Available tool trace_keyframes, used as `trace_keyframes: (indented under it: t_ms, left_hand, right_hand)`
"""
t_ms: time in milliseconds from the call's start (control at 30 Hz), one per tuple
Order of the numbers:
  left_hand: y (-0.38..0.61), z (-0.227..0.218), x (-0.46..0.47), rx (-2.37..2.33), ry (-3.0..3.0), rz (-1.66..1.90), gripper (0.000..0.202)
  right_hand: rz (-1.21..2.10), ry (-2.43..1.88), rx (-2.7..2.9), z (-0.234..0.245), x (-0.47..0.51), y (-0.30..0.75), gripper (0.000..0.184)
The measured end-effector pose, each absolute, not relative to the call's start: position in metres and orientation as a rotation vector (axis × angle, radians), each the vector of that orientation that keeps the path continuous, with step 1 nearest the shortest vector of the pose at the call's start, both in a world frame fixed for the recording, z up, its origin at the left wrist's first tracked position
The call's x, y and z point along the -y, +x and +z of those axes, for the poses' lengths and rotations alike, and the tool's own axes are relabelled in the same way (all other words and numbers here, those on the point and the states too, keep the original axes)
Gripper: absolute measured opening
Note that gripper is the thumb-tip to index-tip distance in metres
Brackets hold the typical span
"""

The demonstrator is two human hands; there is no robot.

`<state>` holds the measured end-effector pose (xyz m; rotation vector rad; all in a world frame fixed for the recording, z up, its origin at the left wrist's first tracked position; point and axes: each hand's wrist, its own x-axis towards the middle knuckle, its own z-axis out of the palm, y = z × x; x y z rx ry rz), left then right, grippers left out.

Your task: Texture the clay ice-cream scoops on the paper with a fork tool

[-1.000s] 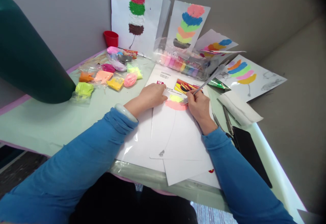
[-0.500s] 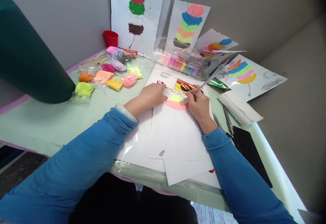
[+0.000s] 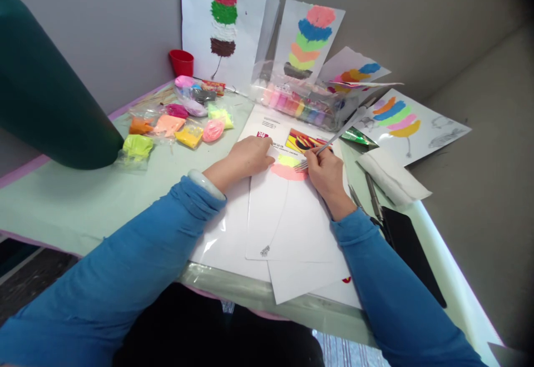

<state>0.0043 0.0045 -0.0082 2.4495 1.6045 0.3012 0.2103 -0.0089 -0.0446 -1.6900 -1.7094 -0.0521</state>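
My right hand point(image 3: 326, 173) is closed round the handle of a metal fork point(image 3: 331, 142), whose tines rest at the edge of a pink clay patch point(image 3: 287, 173) on a white sheet of paper point(image 3: 287, 217). A yellow-green clay patch point(image 3: 288, 160) lies just above the pink one. My left hand point(image 3: 249, 155) lies on the paper to the left of the patches, fingers curled down against the sheet and holding nothing that I can see.
Bags of coloured clay point(image 3: 175, 125) lie at the left, a red cup point(image 3: 182, 63) behind them. A clear box of clay sticks point(image 3: 298, 100) stands beyond the paper. Finished clay pictures point(image 3: 396, 117) lean and lie around. Metal tools point(image 3: 372, 196), a tissue point(image 3: 390, 175) and a black object point(image 3: 411, 256) sit right.
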Motion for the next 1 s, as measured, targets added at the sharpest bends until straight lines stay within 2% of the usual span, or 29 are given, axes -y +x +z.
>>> trace_keyframes:
  t_ms: [1000]
  left_hand:
    - [0.0040, -0.0062, -0.0027, -1.594, 2.466, 0.279, 0.047]
  right_hand:
    - [-0.017, -1.691, 1.702, -0.0450, 0.0089, 0.2109, 0.031]
